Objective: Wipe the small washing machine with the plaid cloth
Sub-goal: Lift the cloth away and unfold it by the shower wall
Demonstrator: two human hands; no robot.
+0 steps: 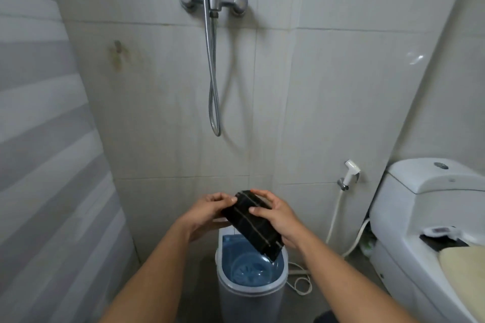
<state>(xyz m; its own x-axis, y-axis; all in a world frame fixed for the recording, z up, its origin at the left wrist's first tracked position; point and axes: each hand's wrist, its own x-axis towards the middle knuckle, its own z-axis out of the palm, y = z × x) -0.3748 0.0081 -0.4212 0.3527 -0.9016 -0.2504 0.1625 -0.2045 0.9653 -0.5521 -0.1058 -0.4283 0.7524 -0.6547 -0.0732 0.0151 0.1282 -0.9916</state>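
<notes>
Both bare forearms reach in from the bottom edge and meet above the small washing machine, which stands on the grey floor against the tiled wall. Between the hands is the plaid cloth, dark with thin pale lines, folded into a long pad and tilted so its lower end hangs over the machine's open top, clear of the rim. The left hand pinches the cloth's upper left edge, fingers curled closed on it. The right hand grips the upper right side, thumb on the top face and fingers wrapped over the far edge. The machine's lid is off or out of view; its blue tub and the ribbed disc at the bottom show. A white cord lies coiled on the floor just beside the machine's right side. Farther right stands a white toilet, with a bidet sprayer clipped to the wall near it. High on the wall above the machine sits a chrome shower mixer, its hose looping down
</notes>
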